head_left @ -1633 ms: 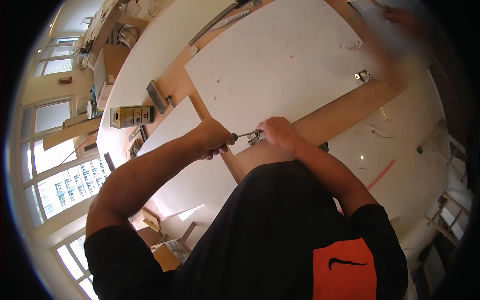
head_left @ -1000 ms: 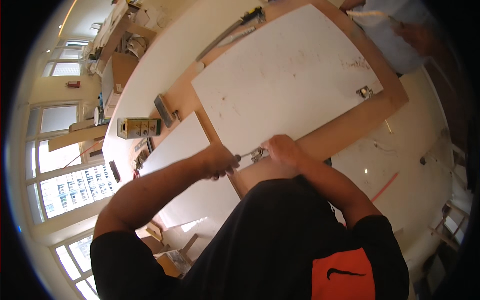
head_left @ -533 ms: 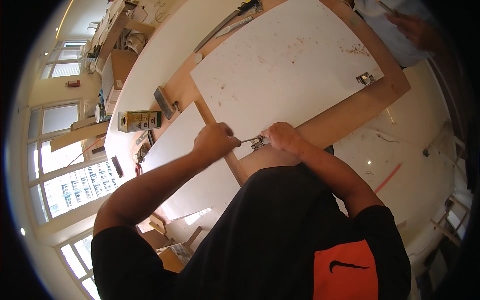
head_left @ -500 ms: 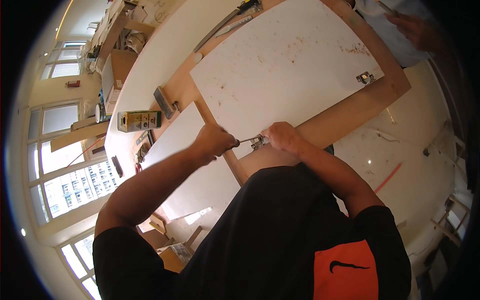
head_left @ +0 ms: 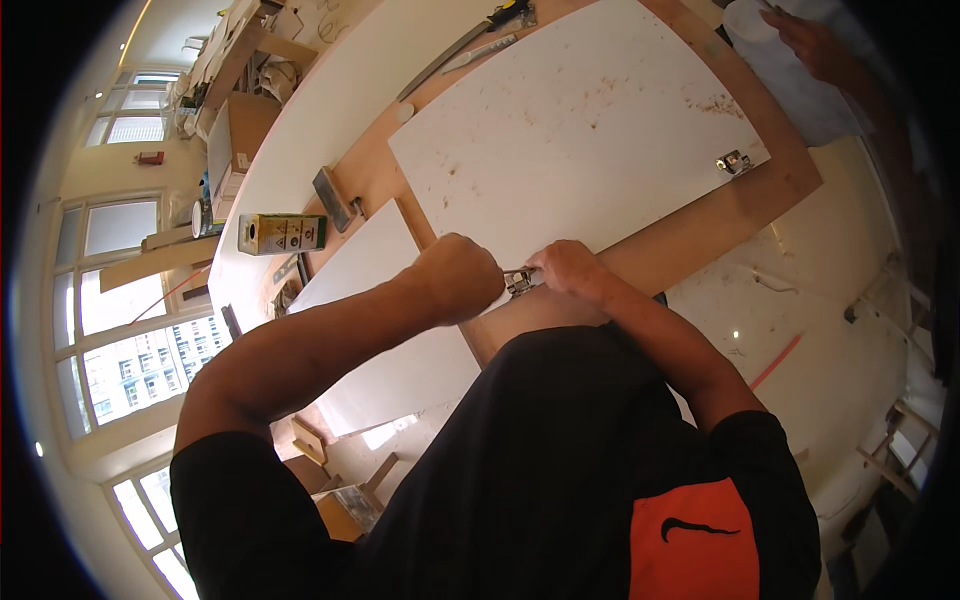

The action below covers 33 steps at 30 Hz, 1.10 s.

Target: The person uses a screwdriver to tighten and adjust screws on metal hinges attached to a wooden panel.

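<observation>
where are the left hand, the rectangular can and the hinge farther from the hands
Left hand [head_left: 460,280], head view: back of the fist
Rectangular can [head_left: 288,234], head view: its printed side
Farther hinge [head_left: 734,162], head view: its metal body

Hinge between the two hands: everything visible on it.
The hinge looks like shiny, silvery metal, with several angular parts and dark gaps. It sits on the large white panel, at the near edge, toward the left corner. The left hand grips a screwdriver-like tool, its thin shaft along the hinge's far side; the right hand has fingertips close by. Actual contact and screws can't be made out.
</observation>
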{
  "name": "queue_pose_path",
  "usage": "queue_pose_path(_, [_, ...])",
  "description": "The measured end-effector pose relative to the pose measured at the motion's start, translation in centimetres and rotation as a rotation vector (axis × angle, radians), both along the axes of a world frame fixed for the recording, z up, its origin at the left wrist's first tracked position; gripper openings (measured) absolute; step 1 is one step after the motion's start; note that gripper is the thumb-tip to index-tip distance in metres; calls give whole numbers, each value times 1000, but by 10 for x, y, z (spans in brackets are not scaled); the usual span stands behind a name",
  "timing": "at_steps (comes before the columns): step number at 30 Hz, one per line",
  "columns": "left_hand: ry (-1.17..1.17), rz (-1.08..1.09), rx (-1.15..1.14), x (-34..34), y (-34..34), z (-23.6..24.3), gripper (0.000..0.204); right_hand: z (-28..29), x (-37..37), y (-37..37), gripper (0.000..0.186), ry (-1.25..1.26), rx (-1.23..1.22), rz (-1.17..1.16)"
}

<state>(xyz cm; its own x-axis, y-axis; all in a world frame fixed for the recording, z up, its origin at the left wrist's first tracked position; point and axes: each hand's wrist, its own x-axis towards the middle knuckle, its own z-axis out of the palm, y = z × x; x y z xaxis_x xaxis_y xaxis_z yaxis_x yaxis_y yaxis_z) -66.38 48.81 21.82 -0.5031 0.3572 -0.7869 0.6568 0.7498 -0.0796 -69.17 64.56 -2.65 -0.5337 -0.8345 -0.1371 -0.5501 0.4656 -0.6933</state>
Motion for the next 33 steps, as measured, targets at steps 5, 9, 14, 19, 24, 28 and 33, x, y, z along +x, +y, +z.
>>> queue_pose_path(5, [238, 881, 194, -9, -15, -12, 10, 1, -6, -2, 20, -113, -31, -101])
queue_pose_path(9, [-267, 1523, 106, -20, -18, -1, 22, 4, -7, -8, 20, -143, 39, -64])
queue_pose_path(14, [-22, -73, 4, 3, -8, 3, 14, -3, -13, -7, 22, -149, 40, -31])
queue_pose_path(19, [33, -126, 2, 10, -11, -3, 15, 3, -7, -6, 22, -148, 17, -49])
queue_pose_path(24, [-8, 1041, 158, -7, -18, -11, 23, 8, 0, -2, 30, -30, 18, -14])
queue_pose_path(28, [-190, 1296, 170, -17, -33, -21, 23, 12, -1, -5, 32, 5, 71, 4])
queue_pose_path(33, [-14, 370, 92, -6, -8, -1, 11, 5, -2, -3, 32, -2, 34, -5])
